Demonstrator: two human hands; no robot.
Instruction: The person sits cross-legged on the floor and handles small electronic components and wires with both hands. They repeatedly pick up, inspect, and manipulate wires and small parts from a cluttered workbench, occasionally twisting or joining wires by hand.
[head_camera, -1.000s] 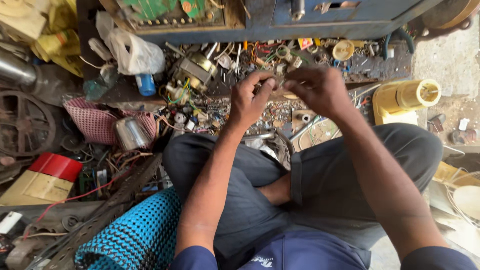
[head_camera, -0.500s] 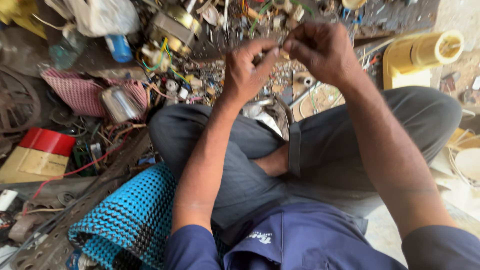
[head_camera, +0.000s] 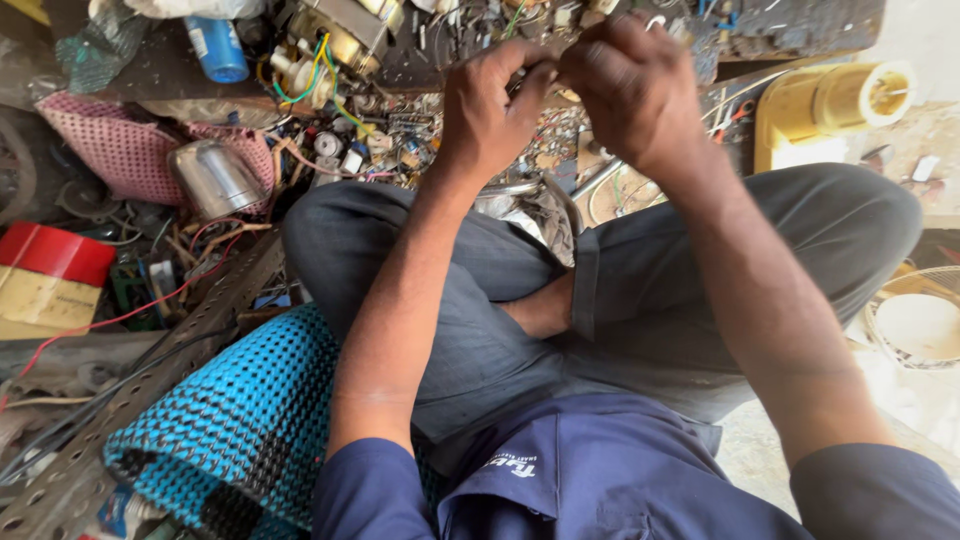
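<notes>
At twelve o'clock in my view, above the crossed legs in grey trousers (head_camera: 640, 290), my two hands meet fingertip to fingertip. My left hand (head_camera: 490, 110) has its fingers curled and pinched together on a small part (head_camera: 520, 85) that I can barely make out; it sits right at the meeting point of both hands, mostly hidden. My right hand (head_camera: 635, 90) is closed into a loose fist, its fingers bunched against the same spot, though I cannot tell whether they actually grip the piece.

Beyond the hands lies a litter of small metal parts and wires (head_camera: 400, 140). At ten o'clock a shiny metal cup (head_camera: 215, 178) rests on its side against a pink mesh bag (head_camera: 110, 145), with a blue canister (head_camera: 217, 48) farther up. At nine o'clock stands a red tin (head_camera: 55, 255). A blue perforated mat (head_camera: 230, 420) is rolled at seven o'clock, beside a perforated metal strip (head_camera: 150, 385). At two o'clock lies a yellow spool (head_camera: 860, 95).
</notes>
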